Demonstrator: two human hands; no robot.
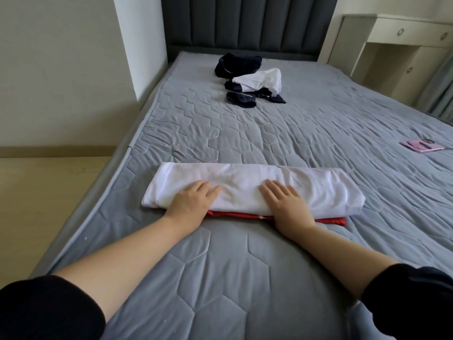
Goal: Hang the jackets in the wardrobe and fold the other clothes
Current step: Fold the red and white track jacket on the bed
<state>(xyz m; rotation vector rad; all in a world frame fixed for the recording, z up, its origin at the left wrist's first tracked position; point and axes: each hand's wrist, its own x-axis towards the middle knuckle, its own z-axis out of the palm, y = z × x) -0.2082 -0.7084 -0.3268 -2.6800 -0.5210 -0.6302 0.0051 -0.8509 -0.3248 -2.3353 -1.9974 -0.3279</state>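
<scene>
- Left hand: flat, fingers straight, palm pressing the left part of the white garment. It grips nothing.
- Right hand: also flat and open-fingered, pressing the same garment right of its middle. Nothing held.
- White garment: folded into a long band lying crosswise on the bed, toward the foot and nearer the left edge than the right. Shallow creases show between my hands.
- Red garment: under the white one. Only a thin strip shows along the near side, running out past my right hand. How squarely it is folded beneath, I cannot tell.
- Pile: dark and white clothes, unfolded, near the headboard, well apart from my hands. Whether any is a jacket, I cannot tell.
- Phone: near the right edge, well apart from the work.
- Risk: the red fabric looks slick. A sideways push could slide the white band off it and skew the stack.
- Risk: pressing down over the creases could set them. Smoothing outward from the middle is advised.
- Risk: lifting one end alone for the next fold could drag the red layer and open the folds.
- Risk: the band's left end lies near the left edge. A shove that way could carry it over the side.
</scene>
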